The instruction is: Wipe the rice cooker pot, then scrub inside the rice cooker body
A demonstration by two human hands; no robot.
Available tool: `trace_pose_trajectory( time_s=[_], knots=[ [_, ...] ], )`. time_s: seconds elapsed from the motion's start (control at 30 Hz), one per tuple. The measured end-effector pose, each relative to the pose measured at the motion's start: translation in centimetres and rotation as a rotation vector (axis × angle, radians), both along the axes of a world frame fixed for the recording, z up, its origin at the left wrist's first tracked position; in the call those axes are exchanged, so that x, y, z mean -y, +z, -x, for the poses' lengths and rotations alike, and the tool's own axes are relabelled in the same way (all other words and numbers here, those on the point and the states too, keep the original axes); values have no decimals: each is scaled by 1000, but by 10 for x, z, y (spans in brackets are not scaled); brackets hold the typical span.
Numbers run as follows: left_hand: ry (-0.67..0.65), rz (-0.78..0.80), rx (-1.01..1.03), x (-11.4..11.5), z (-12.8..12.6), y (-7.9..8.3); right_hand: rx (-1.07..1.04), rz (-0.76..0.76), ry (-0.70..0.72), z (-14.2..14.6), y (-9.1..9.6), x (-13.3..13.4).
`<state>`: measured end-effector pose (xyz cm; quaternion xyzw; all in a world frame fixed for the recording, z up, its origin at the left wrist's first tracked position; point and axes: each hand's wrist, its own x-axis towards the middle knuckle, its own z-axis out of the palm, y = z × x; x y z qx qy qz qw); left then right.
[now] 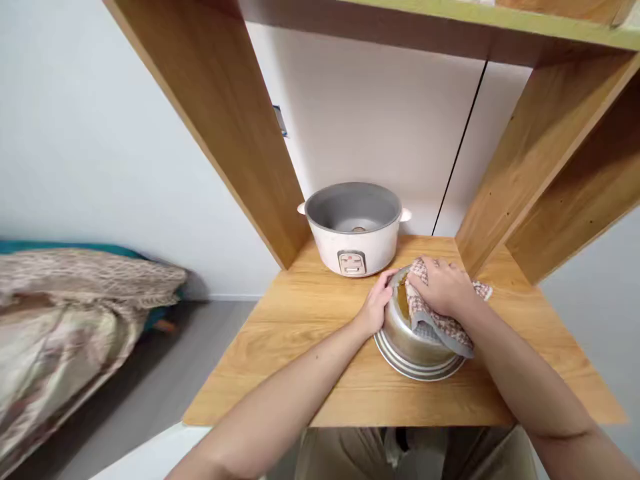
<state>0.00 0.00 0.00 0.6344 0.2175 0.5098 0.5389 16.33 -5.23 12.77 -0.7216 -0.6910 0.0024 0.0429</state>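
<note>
Here, from my remote seat, I look down through the head camera at a metal pot (406, 345) standing mouth down, as far as I can tell, on a wooden tabletop (300, 347), just in front of a white rice cooker (354, 230). My left hand (376, 308) cups the pot's near side, fingers curled snug against the metal to steady it. My right hand (443, 288) lies on top, fingers bent down over a checked cloth (443, 328) and pressing it onto the upturned base.

By my reading the wiping is mid-way. The cloth covers most of the base, while a brownish patch shows uncovered beside it and the lower wall has no cloth on it. The cooker stands open and hollow, with no inner pot and no lid in view.

The pot is brushed steel, round, with a ridged band near the tabletop and a dull shine. The cloth is soft, with a small red-and-white check and a grey underside, draped in loose folds over the far edge. The cooker is smooth plastic outside and matt grey within. The tabletop and the side panels (235, 113) are pale grained wood. A rumpled patterned blanket (65, 313) lies off to the left.
</note>
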Motion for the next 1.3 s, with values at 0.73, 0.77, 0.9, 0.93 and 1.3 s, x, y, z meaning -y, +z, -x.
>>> trace_pose_trajectory(
  time_s=[0.73,0.77,0.9,0.93,1.3],
  knots=[
    [37,-47,-51,1,5,2,46,-46,328,1,-3,6],
    [41,-54,-52,2,5,3,45,-47,372,2,-3,7],
    [49,-78,-57,2,5,4,41,-35,474,4,-3,12],
    [56,-80,-58,2,5,4,45,-35,489,4,-3,13],
    [108,-42,-81,1,5,1,69,-46,496,23,-9,33]
  ],
)
